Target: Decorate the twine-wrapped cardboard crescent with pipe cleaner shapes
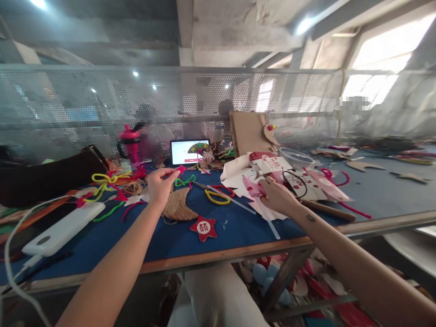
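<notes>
**Pink pipe cleaner [172, 173], clear plastic rod [266, 218] in hand**

Pipe cleaner thin, fuzzy, pinched near one end by left hand [160, 187], held level. Rod slanted, pink-wrapped tip [251, 186] up, gripped near that end by right hand [277, 196].

Harsh window [388, 54] glare, warped edges

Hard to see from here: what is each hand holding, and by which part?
The left hand pinches a pink pipe cleaner near one end; the right hand appears to hold the pink top of a clear stick.
</notes>
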The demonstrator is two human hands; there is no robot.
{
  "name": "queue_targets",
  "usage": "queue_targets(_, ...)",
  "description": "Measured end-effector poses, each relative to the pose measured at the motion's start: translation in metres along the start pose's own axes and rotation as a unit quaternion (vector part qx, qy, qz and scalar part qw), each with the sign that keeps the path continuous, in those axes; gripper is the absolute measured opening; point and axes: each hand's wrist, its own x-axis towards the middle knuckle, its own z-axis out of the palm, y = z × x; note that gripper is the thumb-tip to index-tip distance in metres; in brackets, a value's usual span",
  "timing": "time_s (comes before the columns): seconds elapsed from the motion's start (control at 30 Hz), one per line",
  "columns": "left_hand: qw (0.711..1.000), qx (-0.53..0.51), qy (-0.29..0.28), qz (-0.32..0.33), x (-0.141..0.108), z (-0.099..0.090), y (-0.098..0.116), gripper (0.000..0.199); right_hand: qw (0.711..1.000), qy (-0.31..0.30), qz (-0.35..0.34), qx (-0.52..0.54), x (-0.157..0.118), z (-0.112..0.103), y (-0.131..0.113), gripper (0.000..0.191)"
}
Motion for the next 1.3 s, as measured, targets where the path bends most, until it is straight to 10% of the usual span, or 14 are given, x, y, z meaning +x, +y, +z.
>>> queue_targets(0.2,0.978,-0.042,-0.073,-0.190,0.012,-0.009,-0.013,0.026,0.997,-0.078,0.005,-0.013,0.003,0.006,0.008,0.030)
queue_targets(0.33,0.966,-0.016,-0.088,-0.243,0.017,-0.013,-0.019,0.027,0.999,-0.016,0.043,-0.014,0.010,-0.017,-0.009,0.034)
queue_targets(0.57,0.935,-0.002,-0.141,-0.324,0.015,-0.015,-0.029,0.035,0.958,-0.077,-0.127,0.245,0.036,-0.045,-0.120,0.028)
queue_targets(0.8,0.918,0.009,-0.170,-0.358,0.013,-0.015,-0.036,0.033,0.953,-0.152,-0.168,0.203,0.062,-0.024,-0.202,0.061)
queue_targets(1.3,0.929,-0.159,-0.155,-0.295,0.020,-0.017,-0.026,0.036,0.901,-0.140,-0.096,0.398,0.067,0.003,-0.201,0.050)
